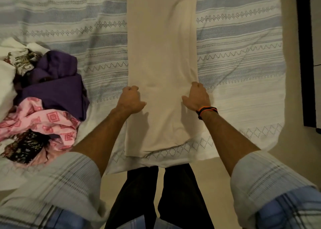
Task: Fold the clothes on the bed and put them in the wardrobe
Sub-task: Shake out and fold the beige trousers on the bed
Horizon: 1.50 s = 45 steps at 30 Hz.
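Observation:
A long cream garment [161, 55] lies flat as a narrow strip down the middle of the bed, its near end at the bed's edge. My left hand [131, 99] grips its left edge with curled fingers. My right hand [197, 96], with an orange and black band at the wrist, grips the right edge at the same height. Both hands sit about a third of the way up the strip from its near end.
A heap of unfolded clothes lies at the left: a purple garment [55, 82], a pink patterned one [43, 119], a dark floral one [26, 147] and white cloth [7, 79]. The striped bedspread [239, 58] covers the bed. A dark frame [305, 55] stands at the right.

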Each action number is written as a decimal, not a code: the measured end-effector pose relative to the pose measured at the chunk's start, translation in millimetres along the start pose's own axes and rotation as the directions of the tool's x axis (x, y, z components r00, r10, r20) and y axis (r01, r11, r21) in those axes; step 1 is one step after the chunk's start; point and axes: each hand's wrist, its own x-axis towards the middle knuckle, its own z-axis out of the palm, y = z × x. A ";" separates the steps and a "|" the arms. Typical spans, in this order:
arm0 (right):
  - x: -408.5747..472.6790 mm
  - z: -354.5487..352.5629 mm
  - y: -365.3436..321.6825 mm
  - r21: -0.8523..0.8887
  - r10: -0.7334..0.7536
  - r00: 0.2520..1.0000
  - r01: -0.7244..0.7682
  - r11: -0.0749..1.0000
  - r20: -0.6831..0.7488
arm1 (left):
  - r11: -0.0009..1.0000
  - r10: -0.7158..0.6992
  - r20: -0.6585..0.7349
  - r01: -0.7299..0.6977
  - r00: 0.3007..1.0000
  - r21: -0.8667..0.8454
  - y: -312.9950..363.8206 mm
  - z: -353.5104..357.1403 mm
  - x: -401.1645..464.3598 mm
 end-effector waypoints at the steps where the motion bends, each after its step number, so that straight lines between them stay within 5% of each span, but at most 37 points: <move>1: -0.7 1.8 2.5 -0.018 -0.013 1.000 0.013 1.000 0.012 | 1.000 -0.022 -0.009 0.022 1.000 -0.011 -4.0 1.3 -1.9; 15: -36.2 18.5 69.6 0.031 0.020 0.999 -0.018 0.999 -0.049 | 0.973 -0.224 -0.072 0.228 0.972 0.047 -10.7 62.4 -65.6; 22: -36.5 23.9 115.0 0.114 0.175 0.984 -0.173 0.978 -0.010 | 0.988 0.049 -0.159 -0.025 0.986 0.151 38.4 100.6 -83.2; 30: -27.0 22.3 147.9 0.323 0.153 0.987 -0.159 0.933 0.045 | 0.962 0.263 0.038 -0.265 0.964 0.062 74.6 142.9 -83.3; 37: -37.1 18.3 143.0 0.569 0.097 0.995 -0.075 0.819 -0.009 | 0.947 0.279 0.173 -0.300 0.945 0.113 71.3 150.1 -86.3; 40: -46.3 20.5 126.6 0.670 0.046 0.996 0.017 0.742 -0.076 | 0.953 0.290 0.155 -0.300 0.944 0.042 70.7 145.9 -84.3; 43: -60.5 30.5 98.0 0.591 -0.108 0.977 0.196 0.783 -0.182 | 0.956 0.115 0.067 -0.092 0.991 -0.278 71.1 140.6 -81.2; 45: -67.1 43.1 78.2 0.423 -0.296 0.939 0.344 0.838 -0.177 | 0.743 -0.090 0.085 0.124 0.992 -0.658 74.6 131.3 -85.0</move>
